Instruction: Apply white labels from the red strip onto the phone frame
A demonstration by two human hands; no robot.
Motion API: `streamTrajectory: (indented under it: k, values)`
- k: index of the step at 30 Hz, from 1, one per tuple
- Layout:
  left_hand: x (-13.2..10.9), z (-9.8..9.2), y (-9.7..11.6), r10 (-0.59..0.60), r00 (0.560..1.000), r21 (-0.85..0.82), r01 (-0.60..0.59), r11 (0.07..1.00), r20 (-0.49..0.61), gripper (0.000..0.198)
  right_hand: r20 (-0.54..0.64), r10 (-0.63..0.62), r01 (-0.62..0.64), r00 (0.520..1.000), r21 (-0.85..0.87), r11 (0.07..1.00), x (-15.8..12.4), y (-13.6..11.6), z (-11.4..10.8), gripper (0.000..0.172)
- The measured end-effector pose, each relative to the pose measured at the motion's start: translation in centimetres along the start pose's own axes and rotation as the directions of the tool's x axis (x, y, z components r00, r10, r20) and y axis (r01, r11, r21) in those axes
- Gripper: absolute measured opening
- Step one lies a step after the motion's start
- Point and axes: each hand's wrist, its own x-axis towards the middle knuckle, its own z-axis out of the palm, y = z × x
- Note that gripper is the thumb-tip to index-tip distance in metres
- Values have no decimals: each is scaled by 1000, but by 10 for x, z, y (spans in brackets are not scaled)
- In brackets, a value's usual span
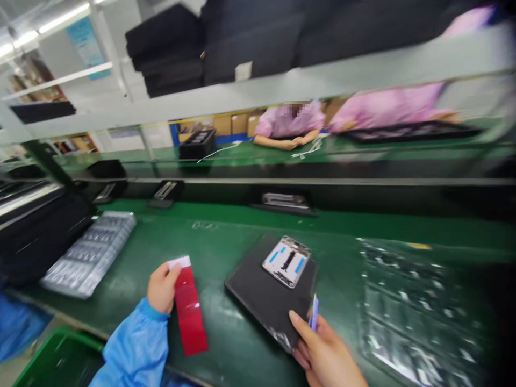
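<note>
My left hand (161, 287), in a blue sleeve, pinches the upper edge of a long red strip (189, 312) with a white end that lies on the green bench. My right hand (322, 349) is closed round a thin purple tool (314, 313), its thumb at the near corner of a dark mat (258, 295). On the far part of that mat rests a white phone frame (287, 261) with blue patches.
A clear tray of small parts (91, 251) lies at the left. Clear plastic blister trays (419, 306) cover the right of the bench (226, 236). Black fixtures (284, 201) sit along the belt behind. Two people in pink (290, 124) work opposite. A green bin (60, 360) sits below.
</note>
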Motion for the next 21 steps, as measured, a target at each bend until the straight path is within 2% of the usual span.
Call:
streamTrajectory:
  k: [3, 5, 6, 7, 8, 9, 10, 11, 12, 13, 15, 17, 19, 21]
  values:
    - [-12, -8, -25, -72, 997, 59, 70, 996, 35, 44, 104, 116, -107, 988, -89, 990, -27, 27, 15, 61]
    - [-23, -12, -34, -104, 992, 74, 99, 992, 73, 42, 217, 197, -116, 956, -337, 934, -28, 25, 7, 63]
    - [-27, -14, -37, -115, 988, 75, 108, 991, 102, 42, 262, 188, -42, 947, -480, 876, -21, 17, -1, 61]
    - [-30, -14, -38, -122, 983, 73, 113, 991, 136, 42, 292, 125, 84, 948, -609, 789, -11, 6, -11, 59]
    - [-32, -14, -40, -124, 976, 73, 113, 991, 176, 41, 327, 6, 240, 945, -706, 666, 4, -9, -21, 55]
    - [-33, -12, -40, -122, 969, 76, 107, 991, 217, 41, 351, -163, 384, 922, -772, 507, 23, -26, -30, 52]
    - [-32, -10, -41, -116, 961, 82, 98, 992, 253, 41, 343, -342, 454, 875, -827, 332, 44, -43, -38, 55]
    - [-31, -6, -42, -108, 954, 90, 86, 992, 279, 41, 351, -443, 463, 825, -869, 175, 67, -58, -42, 60]
    - [-29, -2, -42, -101, 950, 100, 74, 992, 295, 41, 349, -470, 431, 811, -899, 76, 89, -71, -44, 64]
    - [-26, 3, -43, -94, 948, 110, 63, 992, 304, 41, 356, -443, 408, 823, -913, 25, 110, -79, -43, 67]
    - [-21, 12, -43, -81, 947, 127, 43, 991, 311, 40, 397, -348, 421, 849, -907, -7, 140, -85, -37, 69]
    - [-16, 18, -44, -65, 947, 146, 19, 989, 313, 39, 439, -281, 458, 853, -889, 1, 149, -78, -32, 68]
    - [-11, 22, -44, -48, 948, 162, -5, 987, 316, 37, 439, -260, 454, 860, -891, -1, 138, -66, -30, 70]
    - [-6, 23, -44, -37, 943, 178, -24, 984, 331, 34, 389, -232, 391, 892, -920, -40, 116, -53, -33, 77]
